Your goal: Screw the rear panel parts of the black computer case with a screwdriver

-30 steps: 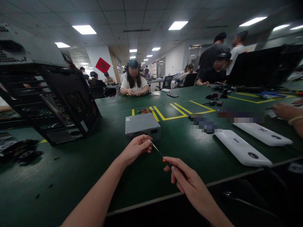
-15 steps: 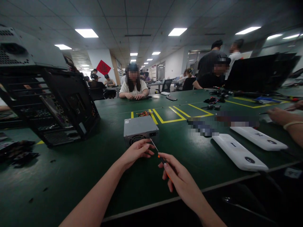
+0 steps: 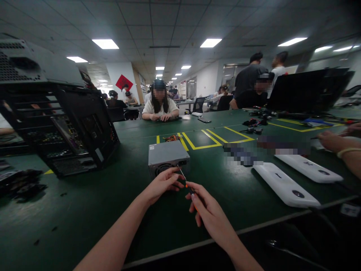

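Note:
A grey computer power supply point(image 3: 169, 153) sits on the green table in front of me, its fan grille and socket side facing me. My right hand point(image 3: 208, 206) grips a screwdriver point(image 3: 183, 174) with a black and orange handle. The shaft points up and left, and its tip is by the power supply's front face near the socket. Fingers stretched and loosely apart, my left hand point(image 3: 160, 185) is at that same face, the index finger close to the tip. Whether it touches the shaft I cannot tell. Any screw there is too small to make out.
At left stands a black computer case point(image 3: 84, 128) with a grey unit point(image 3: 34, 62) on top. White devices point(image 3: 284, 184) lie at right, beside another person's hands point(image 3: 335, 141). Cables point(image 3: 255, 122) and dark monitors point(image 3: 307, 90) are farther back. A person point(image 3: 160, 103) sits opposite.
My right hand and the screwdriver have shifted slightly left, and the handle is nearer my left fingers. The whole view has tilted up a little. The power supply stays in place.

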{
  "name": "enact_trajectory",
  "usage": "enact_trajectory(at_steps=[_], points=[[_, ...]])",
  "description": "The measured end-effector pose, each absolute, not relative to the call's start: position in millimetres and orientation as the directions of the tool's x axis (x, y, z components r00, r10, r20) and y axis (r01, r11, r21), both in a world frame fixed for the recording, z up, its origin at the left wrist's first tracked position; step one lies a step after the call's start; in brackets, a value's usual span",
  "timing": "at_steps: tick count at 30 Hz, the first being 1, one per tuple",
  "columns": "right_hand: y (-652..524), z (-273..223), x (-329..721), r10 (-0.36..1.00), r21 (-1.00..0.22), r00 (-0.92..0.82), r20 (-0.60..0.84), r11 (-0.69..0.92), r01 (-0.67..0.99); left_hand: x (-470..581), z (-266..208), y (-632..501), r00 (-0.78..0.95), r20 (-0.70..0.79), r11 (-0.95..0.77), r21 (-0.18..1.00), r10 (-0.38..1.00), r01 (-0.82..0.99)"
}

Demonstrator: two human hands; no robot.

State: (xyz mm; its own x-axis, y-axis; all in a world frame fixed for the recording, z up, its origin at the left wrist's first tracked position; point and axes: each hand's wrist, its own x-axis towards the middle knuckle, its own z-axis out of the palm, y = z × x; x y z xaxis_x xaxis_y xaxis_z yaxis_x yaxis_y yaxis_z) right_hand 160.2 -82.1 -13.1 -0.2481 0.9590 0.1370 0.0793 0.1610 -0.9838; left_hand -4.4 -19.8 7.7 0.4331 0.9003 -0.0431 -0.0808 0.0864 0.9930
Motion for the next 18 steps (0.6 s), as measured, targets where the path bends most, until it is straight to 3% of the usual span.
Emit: enact_trajectory(at_steps=[6, 13, 18], points=[[-85, -11, 162, 0.929, -0.908, -0.210, 0.305, 0.350, 0.229, -1, 6, -21, 0.474, -0.065, 0.084, 0.996, 0.878, -0.018], [-87, -19, 160, 0.898, -0.857, -0.101, 0.428, 0.439, 0.270, 15, 3, -26, 0.482, -0.030, 0.047, 0.999, 0.875, -0.022], [-92, -17, 159, 0.877, -0.810, -0.138, 0.461, 0.479, 0.339, 21, 1, -27, 0.444, -0.041, 0.095, 0.990, 0.895, -0.101]])
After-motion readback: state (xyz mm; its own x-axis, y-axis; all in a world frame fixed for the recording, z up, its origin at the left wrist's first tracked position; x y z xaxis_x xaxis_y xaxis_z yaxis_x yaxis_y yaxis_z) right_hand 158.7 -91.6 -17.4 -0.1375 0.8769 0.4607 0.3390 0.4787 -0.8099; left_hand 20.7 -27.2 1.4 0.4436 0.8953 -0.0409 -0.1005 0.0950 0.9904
